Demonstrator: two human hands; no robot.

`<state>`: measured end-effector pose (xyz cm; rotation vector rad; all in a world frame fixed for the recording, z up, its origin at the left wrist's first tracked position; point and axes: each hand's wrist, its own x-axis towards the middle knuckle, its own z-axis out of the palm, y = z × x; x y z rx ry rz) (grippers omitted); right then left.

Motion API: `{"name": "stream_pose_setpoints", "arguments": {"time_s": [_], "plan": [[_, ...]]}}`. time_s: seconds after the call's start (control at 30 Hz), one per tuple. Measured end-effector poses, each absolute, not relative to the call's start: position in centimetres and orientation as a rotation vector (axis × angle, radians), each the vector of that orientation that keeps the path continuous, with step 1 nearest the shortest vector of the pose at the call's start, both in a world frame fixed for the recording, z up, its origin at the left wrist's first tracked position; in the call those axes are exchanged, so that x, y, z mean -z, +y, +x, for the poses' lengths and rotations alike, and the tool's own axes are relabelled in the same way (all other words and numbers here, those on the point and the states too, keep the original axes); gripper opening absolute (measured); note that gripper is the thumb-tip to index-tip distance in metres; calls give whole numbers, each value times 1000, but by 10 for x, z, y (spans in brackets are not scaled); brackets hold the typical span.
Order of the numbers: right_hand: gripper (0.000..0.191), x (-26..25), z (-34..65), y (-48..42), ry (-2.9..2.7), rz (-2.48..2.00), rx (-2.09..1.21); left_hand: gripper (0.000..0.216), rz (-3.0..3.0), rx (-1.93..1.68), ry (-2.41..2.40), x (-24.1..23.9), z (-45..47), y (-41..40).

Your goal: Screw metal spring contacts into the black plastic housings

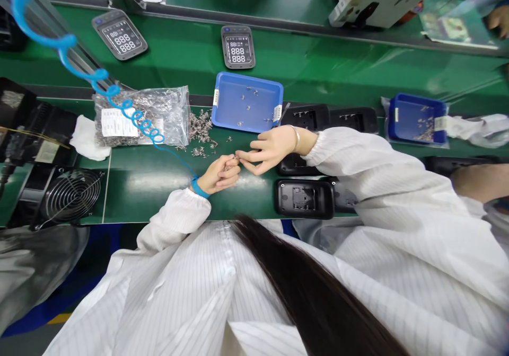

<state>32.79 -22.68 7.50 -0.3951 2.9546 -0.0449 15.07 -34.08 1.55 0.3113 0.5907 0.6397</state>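
My left hand [223,174], with a blue strap [199,187] at its wrist, is closed around several small metal spring contacts [228,168]. My right hand [270,148] meets it from the right. Its index finger and thumb come together at a tiny metal piece by the left fingertips, while its other fingers are spread. Beyond the left hand lies a loose pile of the same metal contacts [201,127], spilling from a clear plastic bag [170,115]. A blue tray [247,101] holding a few contacts stands just behind my right hand.
Black plastic housings [304,199] lie right of my hands, some under my right sleeve. Another blue tray [417,118] sits farther right. Two display units [238,47] rest at the back. A coiled blue cord [99,75] hangs at left above a fan [75,193]. Another person's forearm [479,180] shows at right.
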Motion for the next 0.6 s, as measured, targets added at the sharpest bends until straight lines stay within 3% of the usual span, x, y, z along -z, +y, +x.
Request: {"name": "stream_pose_setpoints", "arguments": {"time_s": [0.23, 0.37, 0.5, 0.6], "plan": [[46, -88, 322, -232, 2847, -158, 496, 45, 211, -465, 560, -21, 146, -345], [33, -77, 334, -239, 2998, -303, 389, 45, 252, -482, 634, -29, 149, -357], [44, -35, 348, -229, 3285, -264, 144, 47, 264, -428, 513, -20, 155, -360], [46, -24, 339, -229, 3319, -48, 334, 48, 294, -528, 478, -10, 158, -360]]}}
